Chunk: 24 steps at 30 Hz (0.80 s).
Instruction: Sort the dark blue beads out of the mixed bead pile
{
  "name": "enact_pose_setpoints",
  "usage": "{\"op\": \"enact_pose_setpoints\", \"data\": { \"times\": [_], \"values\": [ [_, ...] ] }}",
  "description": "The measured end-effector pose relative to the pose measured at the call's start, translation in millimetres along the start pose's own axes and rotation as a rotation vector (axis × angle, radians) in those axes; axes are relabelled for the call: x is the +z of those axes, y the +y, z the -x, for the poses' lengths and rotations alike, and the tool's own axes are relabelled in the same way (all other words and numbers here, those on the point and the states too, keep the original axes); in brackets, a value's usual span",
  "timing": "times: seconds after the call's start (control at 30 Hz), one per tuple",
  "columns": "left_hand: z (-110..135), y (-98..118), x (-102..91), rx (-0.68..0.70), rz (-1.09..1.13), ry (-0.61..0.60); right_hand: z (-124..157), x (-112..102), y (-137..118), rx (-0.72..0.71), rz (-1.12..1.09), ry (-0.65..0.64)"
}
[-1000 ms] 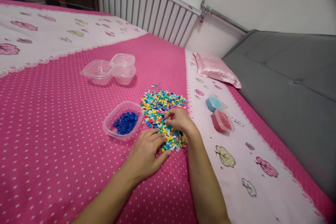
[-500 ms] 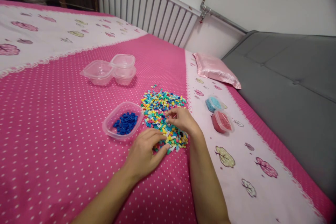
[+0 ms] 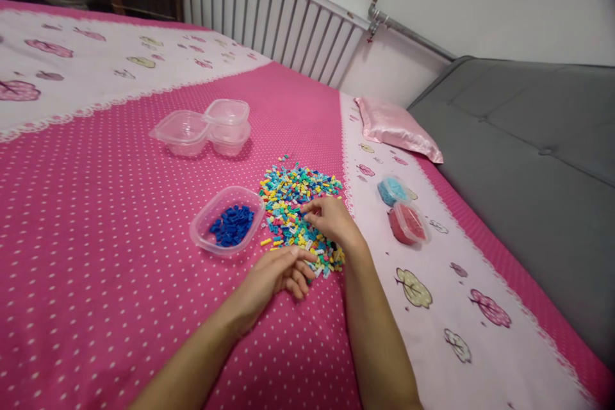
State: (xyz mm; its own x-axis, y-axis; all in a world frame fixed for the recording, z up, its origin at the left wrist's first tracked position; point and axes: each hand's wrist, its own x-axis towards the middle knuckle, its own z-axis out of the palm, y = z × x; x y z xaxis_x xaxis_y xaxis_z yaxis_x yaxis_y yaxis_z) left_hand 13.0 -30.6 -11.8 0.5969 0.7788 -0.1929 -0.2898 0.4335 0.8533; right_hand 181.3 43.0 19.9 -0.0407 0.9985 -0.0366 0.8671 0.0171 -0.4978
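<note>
A heap of small multicoloured plastic bricks (image 3: 298, 211) lies on the pink dotted bedspread (image 3: 96, 237), beside a clear plastic tub of dark blue bricks (image 3: 227, 228). The right hand (image 3: 331, 221) pinches pieces; the left hand (image 3: 273, 278), flat earlier, now curls loosely, grasping nothing visible.

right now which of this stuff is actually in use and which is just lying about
In use:
left hand
right hand
mixed bead pile
tub of dark blue pieces

Lying about:
empty clear tubs
light blue tub
red tub
pink pillow
</note>
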Motion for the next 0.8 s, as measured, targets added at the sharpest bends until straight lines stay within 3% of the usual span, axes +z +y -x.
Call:
{"op": "enact_pose_setpoints", "data": {
  "times": [0.1, 0.2, 0.4, 0.6, 0.7, 0.8],
  "values": [
    [-2.0, 4.1, -1.5, -0.194, 0.315, 0.016, 4.0, -8.5, -3.7, -0.053, -0.078, 0.027],
    [-3.3, 8.9, -3.3, -0.283, 0.496, 0.051, 10.8, -18.9, -9.4, -0.137, -0.168, 0.032],
    [-6.4, 10.5, -8.8, -0.279, 0.678, 0.073, 30.7, -37.7, -23.0, -0.300, -0.370, -0.089],
    [-7.8, 9.7, -9.5, -0.239, 0.775, 0.068, 48.4, -48.4, -36.6, -0.418, -0.415, -0.204],
    [-7.3, 11.0, -8.5, -0.236, 0.804, 0.062, 51.5, -49.7, -39.2, -0.416, -0.420, -0.193],
    [-6.8, 13.1, -8.0, -0.282, 0.779, 0.087, 47.3, -47.2, -35.8, -0.348, -0.454, -0.092]
  ]
}}
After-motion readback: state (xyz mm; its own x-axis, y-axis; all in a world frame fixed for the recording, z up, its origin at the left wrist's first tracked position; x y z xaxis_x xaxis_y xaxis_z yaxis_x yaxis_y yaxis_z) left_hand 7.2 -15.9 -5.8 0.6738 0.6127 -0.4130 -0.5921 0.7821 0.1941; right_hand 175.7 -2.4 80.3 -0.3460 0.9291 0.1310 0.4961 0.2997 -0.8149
